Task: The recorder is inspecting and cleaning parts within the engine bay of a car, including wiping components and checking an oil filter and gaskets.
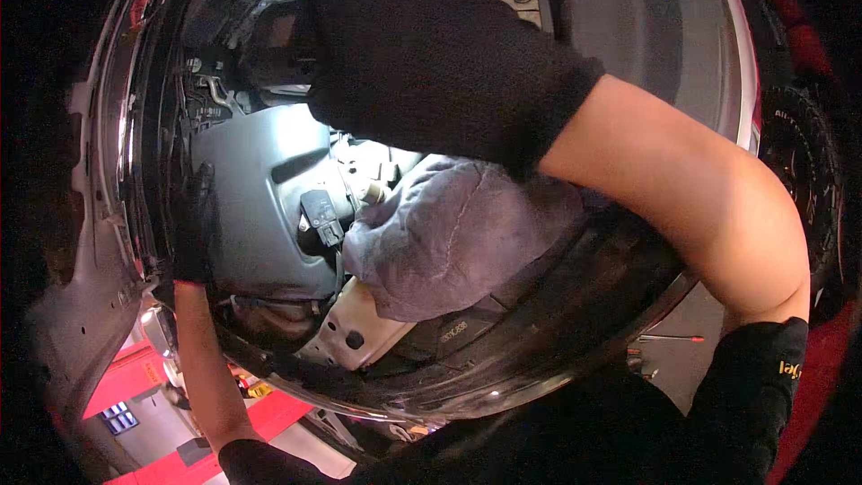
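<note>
sleeve [750, 377] lettered yellow, lettered tyre [822, 162], left hand [191, 229] beside engine cover [249, 193]

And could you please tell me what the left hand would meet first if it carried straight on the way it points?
Probably the far left corner of the grey engine cover, just ahead of the gloved left hand; depth is unclear, so it might pass above towards the bent metal pipe.

Black against muted greys
Plain black fabric right-hand glove [395, 45], grey plastic engine cover [247, 207], purple-grey plush cloth [449, 238] (darker in patches).
</note>
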